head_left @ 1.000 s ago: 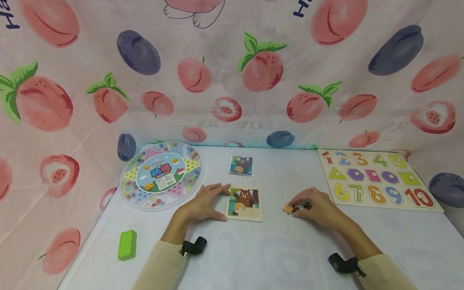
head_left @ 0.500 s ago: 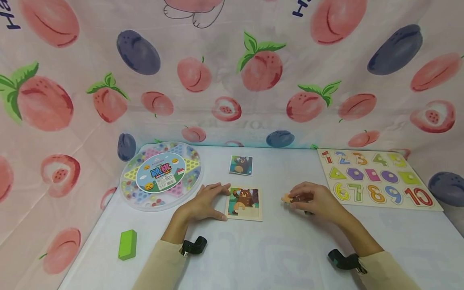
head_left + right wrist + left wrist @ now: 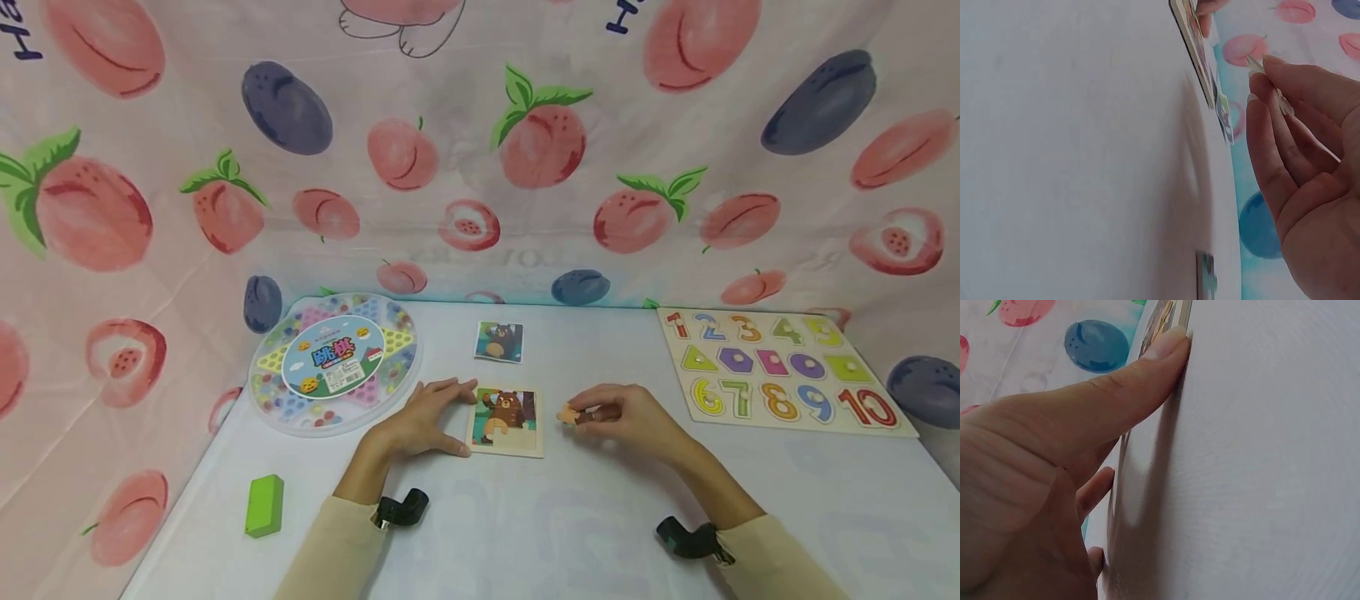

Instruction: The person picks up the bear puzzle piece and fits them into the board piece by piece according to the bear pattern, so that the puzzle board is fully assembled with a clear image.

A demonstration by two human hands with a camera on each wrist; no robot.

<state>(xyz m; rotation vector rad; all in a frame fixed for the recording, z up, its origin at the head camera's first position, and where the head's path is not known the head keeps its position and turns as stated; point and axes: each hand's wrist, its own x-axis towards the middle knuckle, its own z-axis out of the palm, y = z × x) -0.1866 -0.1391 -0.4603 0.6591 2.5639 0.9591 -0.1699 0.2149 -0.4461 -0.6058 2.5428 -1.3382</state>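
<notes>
The bear jigsaw puzzle (image 3: 504,417) lies in its square wooden frame, with bare wood showing at its lower right. My left hand (image 3: 416,421) rests at its left side, thumb at the lower corner and index finger at the upper one. In the left wrist view the straight thumb (image 3: 1110,403) touches the frame's edge. My right hand (image 3: 633,421) pinches an orange and brown puzzle piece (image 3: 570,414) just right of the frame. Edge-on, that held piece (image 3: 1279,97) shows between thumb and fingers in the right wrist view. A teal-marked flat piece (image 3: 1208,278) lies on the table there.
Behind the frame lies a small bear picture card (image 3: 498,342). A round Chinese checkers set (image 3: 334,365) stands left, with a green block (image 3: 264,506) nearer me. The number and shape board (image 3: 787,372) lies right. A fruit-printed cloth (image 3: 480,150) hangs behind the table.
My right hand has moved left toward the frame with the pinched puzzle piece. The dark green piece by that hand is no longer visible in the head view. My left hand stays put.
</notes>
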